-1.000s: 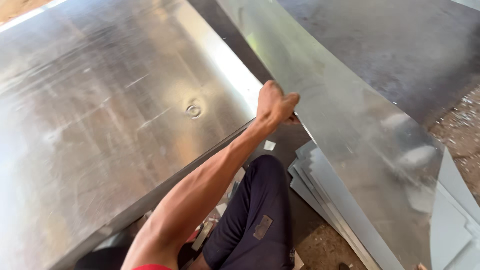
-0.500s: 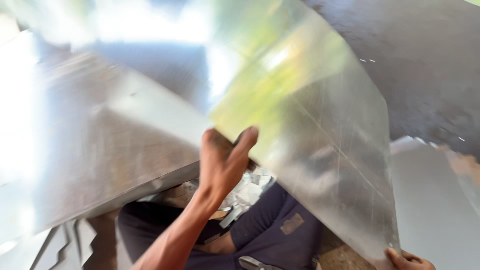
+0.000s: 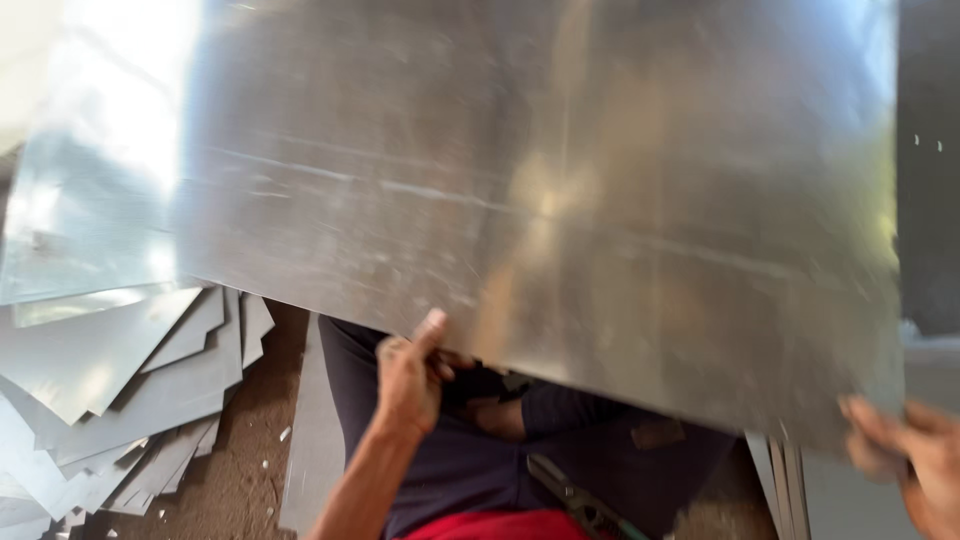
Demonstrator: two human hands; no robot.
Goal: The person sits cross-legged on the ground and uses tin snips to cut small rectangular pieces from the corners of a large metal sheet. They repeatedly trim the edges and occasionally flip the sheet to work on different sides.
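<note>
Metal sheet (image 3: 540,200) (both hands gripping)

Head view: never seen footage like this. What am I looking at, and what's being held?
There is no machine: the camera sits on a person's head and looks down at their own bare hands. The left hand grips the lower edge of a large shiny grey metal sheet, thumb up against it. The right hand, blurred, is at the sheet's lower right corner. Cut grey metal sheets lie stacked on the dirt floor. A hand tool, likely metal snips, rests on the person's lap.

Shiny grey metal sheet (image 3: 560,180), scratched
</note>
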